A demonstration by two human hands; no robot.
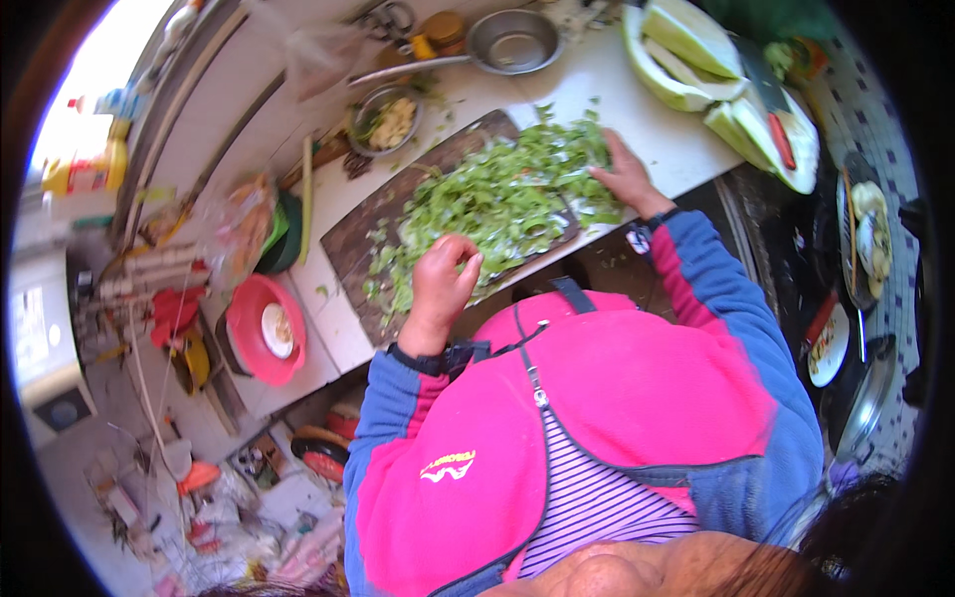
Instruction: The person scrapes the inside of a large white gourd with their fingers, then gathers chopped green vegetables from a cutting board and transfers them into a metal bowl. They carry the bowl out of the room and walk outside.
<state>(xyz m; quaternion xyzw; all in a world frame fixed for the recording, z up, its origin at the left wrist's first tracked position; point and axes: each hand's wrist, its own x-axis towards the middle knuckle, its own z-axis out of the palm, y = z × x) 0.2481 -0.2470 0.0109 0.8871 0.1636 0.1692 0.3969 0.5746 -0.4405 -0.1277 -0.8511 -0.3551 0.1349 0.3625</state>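
Chopped leafy greens (492, 194) are heaped over a dark wooden cutting board (358, 231) on the white counter and spill past its right end. My left hand (445, 276) is at the near left edge of the heap, fingers curled towards the thumb; whether it pinches any leaves I cannot tell. At the heap's right end, my right hand (625, 173) rests against the greens with its fingers apart. Behind the board, a metal bowl (384, 119) holds pale chopped pieces and some green.
A metal pan (515, 42) sits at the back. Large cut melon pieces (683, 60) and a red-handled knife (780, 138) lie at the right. A pink basin (261, 328) with a white dish stands at the left. Further right is a plate of food (830, 347).
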